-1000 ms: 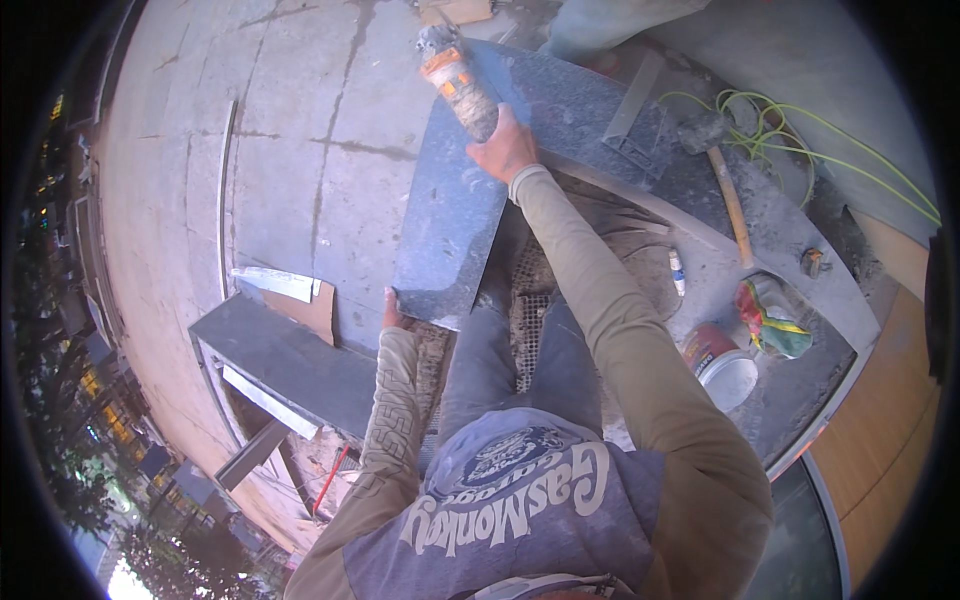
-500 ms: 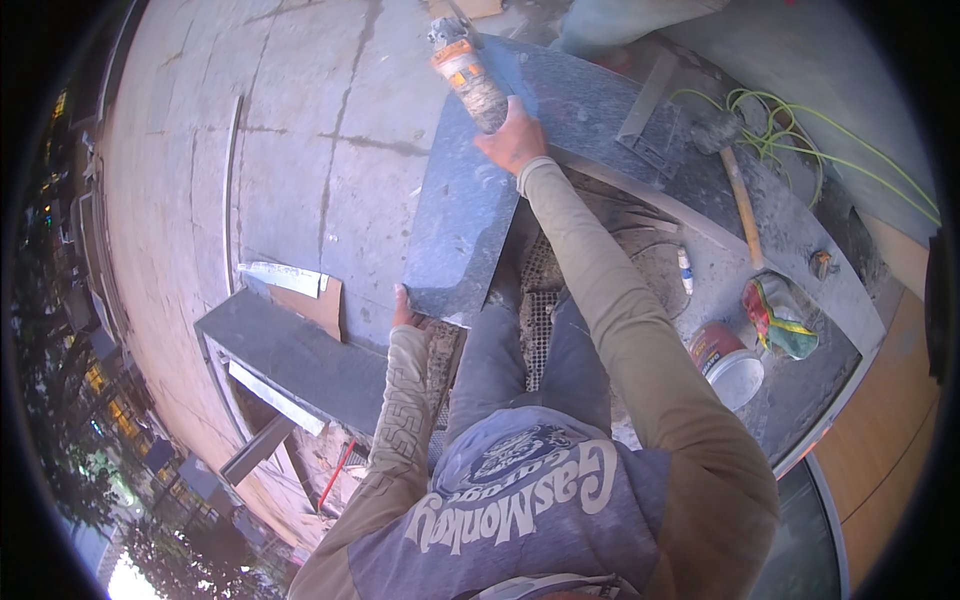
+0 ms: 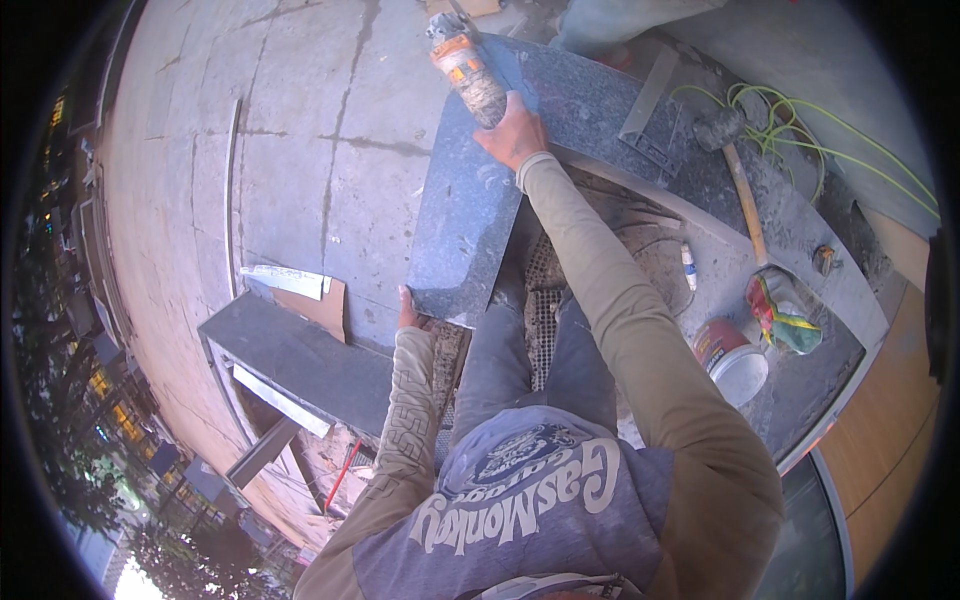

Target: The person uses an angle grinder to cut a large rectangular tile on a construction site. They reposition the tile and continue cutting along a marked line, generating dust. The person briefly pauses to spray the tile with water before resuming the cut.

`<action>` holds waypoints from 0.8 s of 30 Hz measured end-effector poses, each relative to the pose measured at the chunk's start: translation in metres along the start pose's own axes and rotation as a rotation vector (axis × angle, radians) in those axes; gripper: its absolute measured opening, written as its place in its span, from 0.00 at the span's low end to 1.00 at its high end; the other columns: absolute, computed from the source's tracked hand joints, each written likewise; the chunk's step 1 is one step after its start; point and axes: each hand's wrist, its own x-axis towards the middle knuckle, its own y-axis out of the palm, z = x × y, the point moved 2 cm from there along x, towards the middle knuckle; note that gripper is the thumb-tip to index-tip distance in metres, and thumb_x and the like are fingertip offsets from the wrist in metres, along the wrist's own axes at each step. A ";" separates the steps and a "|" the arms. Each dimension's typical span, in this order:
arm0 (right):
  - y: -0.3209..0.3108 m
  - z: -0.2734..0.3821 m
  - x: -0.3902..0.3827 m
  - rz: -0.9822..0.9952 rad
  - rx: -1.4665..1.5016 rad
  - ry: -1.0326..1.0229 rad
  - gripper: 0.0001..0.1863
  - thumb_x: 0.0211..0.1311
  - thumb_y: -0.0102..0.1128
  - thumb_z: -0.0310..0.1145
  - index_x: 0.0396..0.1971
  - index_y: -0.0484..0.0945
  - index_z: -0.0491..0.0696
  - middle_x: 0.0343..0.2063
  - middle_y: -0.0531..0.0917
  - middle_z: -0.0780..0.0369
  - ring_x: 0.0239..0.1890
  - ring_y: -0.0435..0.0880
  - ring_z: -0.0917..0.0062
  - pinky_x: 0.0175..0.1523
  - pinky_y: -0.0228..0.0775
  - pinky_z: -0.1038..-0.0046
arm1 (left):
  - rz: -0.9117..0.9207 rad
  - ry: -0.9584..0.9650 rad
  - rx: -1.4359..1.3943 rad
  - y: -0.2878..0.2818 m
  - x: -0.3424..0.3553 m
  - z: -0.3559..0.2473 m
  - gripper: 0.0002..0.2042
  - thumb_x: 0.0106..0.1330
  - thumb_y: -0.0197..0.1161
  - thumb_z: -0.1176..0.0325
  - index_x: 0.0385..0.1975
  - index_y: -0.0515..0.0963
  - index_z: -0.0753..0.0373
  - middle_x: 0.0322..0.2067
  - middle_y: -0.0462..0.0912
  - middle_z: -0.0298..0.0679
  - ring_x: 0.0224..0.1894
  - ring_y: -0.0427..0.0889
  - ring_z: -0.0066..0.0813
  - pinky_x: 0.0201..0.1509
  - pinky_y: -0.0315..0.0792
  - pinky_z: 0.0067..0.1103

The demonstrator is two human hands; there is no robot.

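My right hand (image 3: 510, 135) is closed round the dusty body of a power tool with orange patches (image 3: 462, 70), which lies along the top of a dark speckled stone slab (image 3: 460, 220). At the slab's lower-left corner my left hand (image 3: 408, 308) grips the edge, with some of its fingers hidden beneath. My legs are under and below that slab, beside patches of wire mesh (image 3: 540, 340). A longer stone piece (image 3: 590, 105) runs off to the right, carrying a flat metal tool (image 3: 645, 105).
A mallet (image 3: 740, 190), green hose (image 3: 800, 110), white-capped tube (image 3: 688, 268), bucket (image 3: 733, 370) and crumpled bag (image 3: 785, 315) lie to the right. A grey box-like stone piece (image 3: 290, 345), cardboard (image 3: 315, 305) and a red-handled tool (image 3: 345, 470) are to the left. A blurred pale shape stands at the top.
The scene has shifted slightly right in view. My right hand and the tool have moved a little up and right from a second ago, both hands keeping their holds.
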 end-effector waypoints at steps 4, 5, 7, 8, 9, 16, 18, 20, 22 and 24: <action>0.005 -0.002 0.002 0.007 -0.001 -0.007 0.40 0.47 0.76 0.46 0.58 0.71 0.42 0.46 0.87 0.44 0.50 0.87 0.48 0.58 0.78 0.55 | 0.002 0.012 -0.047 -0.003 0.002 0.001 0.57 0.55 0.66 0.23 0.76 0.58 0.60 0.74 0.61 0.51 0.70 0.66 0.52 0.69 0.66 0.48; 0.006 -0.003 0.001 -0.004 0.013 -0.012 0.40 0.47 0.76 0.46 0.58 0.70 0.42 0.46 0.87 0.44 0.50 0.87 0.48 0.58 0.78 0.55 | 0.005 0.013 -0.052 -0.001 0.001 0.002 0.57 0.55 0.67 0.24 0.76 0.58 0.60 0.74 0.61 0.51 0.69 0.67 0.52 0.69 0.67 0.48; 0.007 -0.005 -0.001 -0.024 0.042 -0.026 0.41 0.47 0.76 0.46 0.58 0.70 0.42 0.45 0.87 0.44 0.49 0.87 0.48 0.57 0.78 0.55 | 0.000 0.010 -0.063 -0.002 0.001 0.002 0.56 0.55 0.68 0.25 0.75 0.59 0.60 0.73 0.62 0.52 0.69 0.68 0.52 0.68 0.67 0.47; 0.007 -0.004 -0.001 -0.027 0.041 -0.021 0.40 0.46 0.76 0.45 0.58 0.71 0.42 0.45 0.86 0.43 0.50 0.87 0.48 0.57 0.78 0.55 | -0.008 0.004 -0.070 -0.003 0.002 0.002 0.56 0.55 0.68 0.25 0.75 0.60 0.60 0.73 0.62 0.52 0.69 0.68 0.52 0.68 0.68 0.47; 0.007 -0.003 -0.001 -0.030 0.040 -0.016 0.40 0.46 0.76 0.45 0.58 0.71 0.41 0.46 0.86 0.42 0.51 0.86 0.47 0.57 0.78 0.56 | -0.016 -0.001 -0.076 -0.005 0.003 0.002 0.55 0.55 0.69 0.25 0.75 0.61 0.60 0.73 0.62 0.52 0.69 0.68 0.52 0.68 0.68 0.47; 0.003 0.000 -0.002 -0.010 0.013 -0.008 0.41 0.47 0.76 0.45 0.59 0.70 0.42 0.45 0.86 0.42 0.49 0.87 0.47 0.57 0.78 0.55 | 0.001 0.016 -0.080 -0.003 0.004 0.002 0.52 0.55 0.69 0.26 0.73 0.64 0.59 0.70 0.66 0.52 0.67 0.70 0.52 0.66 0.69 0.49; 0.004 -0.001 -0.002 -0.011 0.012 -0.010 0.40 0.47 0.76 0.45 0.59 0.70 0.42 0.45 0.86 0.42 0.49 0.87 0.47 0.57 0.78 0.55 | -0.025 0.017 -0.076 -0.003 0.004 0.003 0.52 0.56 0.69 0.26 0.73 0.64 0.58 0.69 0.68 0.51 0.66 0.71 0.52 0.65 0.70 0.50; 0.004 -0.002 -0.001 -0.017 0.009 -0.014 0.40 0.47 0.76 0.45 0.58 0.71 0.42 0.45 0.86 0.42 0.50 0.87 0.47 0.58 0.78 0.55 | -0.002 0.021 -0.064 -0.003 0.004 0.002 0.52 0.56 0.68 0.26 0.73 0.64 0.57 0.69 0.67 0.51 0.66 0.72 0.52 0.64 0.71 0.50; 0.005 -0.003 0.000 -0.025 0.004 -0.020 0.39 0.47 0.76 0.45 0.57 0.71 0.42 0.45 0.86 0.43 0.50 0.86 0.47 0.58 0.78 0.55 | 0.007 0.022 -0.054 -0.004 0.005 0.002 0.52 0.56 0.68 0.25 0.73 0.64 0.56 0.69 0.66 0.51 0.65 0.72 0.52 0.64 0.72 0.50; 0.006 -0.003 0.000 -0.022 0.000 -0.015 0.38 0.47 0.76 0.45 0.56 0.71 0.42 0.45 0.86 0.43 0.50 0.86 0.47 0.58 0.78 0.55 | 0.002 0.018 -0.046 -0.005 0.005 0.002 0.52 0.56 0.67 0.25 0.73 0.63 0.56 0.70 0.66 0.51 0.65 0.72 0.52 0.64 0.73 0.50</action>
